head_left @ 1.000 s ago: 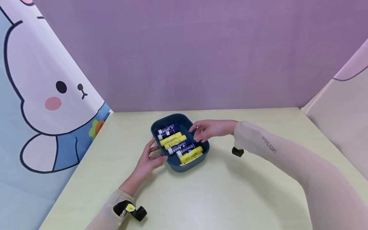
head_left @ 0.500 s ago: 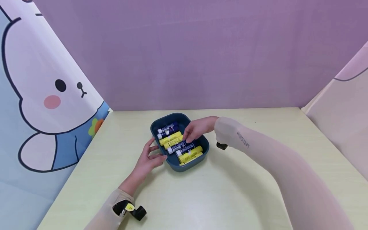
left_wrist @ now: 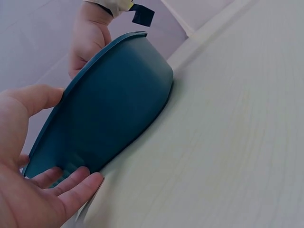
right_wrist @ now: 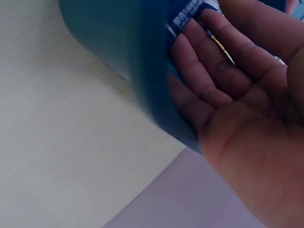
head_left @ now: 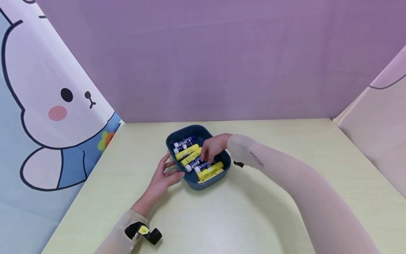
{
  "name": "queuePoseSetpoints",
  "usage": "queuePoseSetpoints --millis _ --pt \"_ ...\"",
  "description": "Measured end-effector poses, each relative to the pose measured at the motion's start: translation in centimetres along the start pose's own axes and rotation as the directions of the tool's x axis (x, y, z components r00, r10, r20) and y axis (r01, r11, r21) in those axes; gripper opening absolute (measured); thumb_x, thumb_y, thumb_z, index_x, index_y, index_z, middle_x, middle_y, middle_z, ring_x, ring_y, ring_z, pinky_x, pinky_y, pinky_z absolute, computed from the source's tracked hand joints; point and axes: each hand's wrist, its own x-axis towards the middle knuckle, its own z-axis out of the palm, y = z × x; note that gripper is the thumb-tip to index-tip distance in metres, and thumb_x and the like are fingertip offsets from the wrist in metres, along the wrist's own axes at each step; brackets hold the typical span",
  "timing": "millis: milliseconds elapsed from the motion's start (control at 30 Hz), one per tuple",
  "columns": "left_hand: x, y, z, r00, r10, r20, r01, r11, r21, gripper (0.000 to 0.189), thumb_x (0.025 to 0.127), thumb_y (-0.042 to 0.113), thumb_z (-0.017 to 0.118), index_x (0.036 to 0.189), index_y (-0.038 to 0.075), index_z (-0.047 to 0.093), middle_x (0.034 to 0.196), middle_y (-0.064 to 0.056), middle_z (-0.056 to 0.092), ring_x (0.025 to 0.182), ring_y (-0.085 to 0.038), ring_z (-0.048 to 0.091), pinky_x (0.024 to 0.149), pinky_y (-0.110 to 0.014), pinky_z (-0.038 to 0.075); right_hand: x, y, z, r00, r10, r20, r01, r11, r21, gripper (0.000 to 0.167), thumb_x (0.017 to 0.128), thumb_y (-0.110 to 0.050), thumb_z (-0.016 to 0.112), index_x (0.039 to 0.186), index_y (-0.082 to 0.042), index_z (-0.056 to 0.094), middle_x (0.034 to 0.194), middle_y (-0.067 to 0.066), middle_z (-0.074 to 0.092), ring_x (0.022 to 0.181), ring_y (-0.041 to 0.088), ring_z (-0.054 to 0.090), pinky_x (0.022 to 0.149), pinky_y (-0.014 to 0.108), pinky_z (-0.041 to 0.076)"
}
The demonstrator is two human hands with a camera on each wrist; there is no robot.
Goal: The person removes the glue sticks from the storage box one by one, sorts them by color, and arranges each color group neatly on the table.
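Note:
A dark blue bin on the table holds several yellow glue sticks and blue glue sticks with white ends, lying side by side. My left hand steadies the bin's left side. In the left wrist view its thumb touches the rim of the bin, and its loosely spread fingers lie against the lower wall. My right hand reaches over the right rim, fingers down among the middle sticks. In the right wrist view its fingertips are at a blue glue stick; I cannot tell whether they pinch it.
The bin stands towards the back of a pale wooden table. A purple panel rises behind it, with a rabbit-printed cloth on the left and a pale cloth on the right.
My right hand has moved left and down, from the bin's right rim into the glue sticks. A yellow and a blue stick beside its fingers have shifted slightly. My left hand has stayed put.

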Motion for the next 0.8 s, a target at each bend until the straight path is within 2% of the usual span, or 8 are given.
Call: queuePoseSetpoints --millis 167,300,467,667,800 --pt "0.0 0.0 0.1 1.000 0.002 -0.004 -0.002 1.000 -0.004 0.092 0.089 0.004 0.070 0.160 0.019 0.014 0.146 -0.018 0.037 0.123 -0.035 0.052 0.088 -0.036 0.053 0.4 0.0 0.4 1.000 -0.005 -0.014 0.004 0.999 -0.049 0.035 0.087 -0.002 0.075 0.120 -0.014 0.073 0.112 -0.004 0.065 0.103 0.011 0.057 0.095 0.025 0.047" --pt "0.0 0.0 0.1 1.000 0.000 -0.003 0.000 1.000 -0.002 0.092 0.089 0.004 0.070 0.160 0.019 0.013 0.146 -0.019 0.037 0.123 -0.035 0.052 0.089 -0.037 0.053 0.6 0.0 0.4 0.999 -0.027 -0.022 0.025 0.997 -0.079 0.038 0.084 0.003 0.076 0.118 -0.013 0.073 0.108 -0.002 0.066 0.100 0.012 0.057 0.091 0.024 0.048" --pt "0.0 0.2 0.1 1.000 0.002 -0.006 -0.002 1.000 0.001 0.091 0.090 0.004 0.069 0.160 0.018 0.013 0.146 -0.019 0.037 0.124 -0.036 0.051 0.088 -0.036 0.053 0.7 -0.1 0.4 0.999 -0.030 -0.018 0.028 0.994 -0.110 0.039 0.084 0.003 0.077 0.119 -0.012 0.073 0.109 -0.003 0.066 0.100 0.012 0.057 0.090 0.024 0.049" --pt "0.1 0.2 0.1 1.000 0.000 -0.005 0.000 1.000 0.004 0.091 0.090 0.004 0.069 0.160 0.018 0.013 0.147 -0.019 0.037 0.125 -0.037 0.050 0.087 -0.035 0.053 1.1 0.1 0.5 0.999 -0.033 -0.020 0.030 0.989 -0.145 0.042 0.082 0.008 0.075 0.117 -0.014 0.072 0.098 -0.002 0.063 0.089 0.013 0.053 0.081 0.025 0.049" --pt "0.0 0.2 0.2 1.000 -0.007 -0.005 0.007 1.000 0.011 0.091 0.090 0.005 0.069 0.160 0.018 0.012 0.147 -0.019 0.037 0.125 -0.036 0.051 0.087 -0.034 0.053 1.1 0.3 0.6 0.999 -0.045 0.005 0.045 0.987 -0.152 0.043 0.082 0.007 0.075 0.120 -0.013 0.071 0.097 -0.001 0.063 0.088 0.014 0.052 0.080 0.026 0.050"
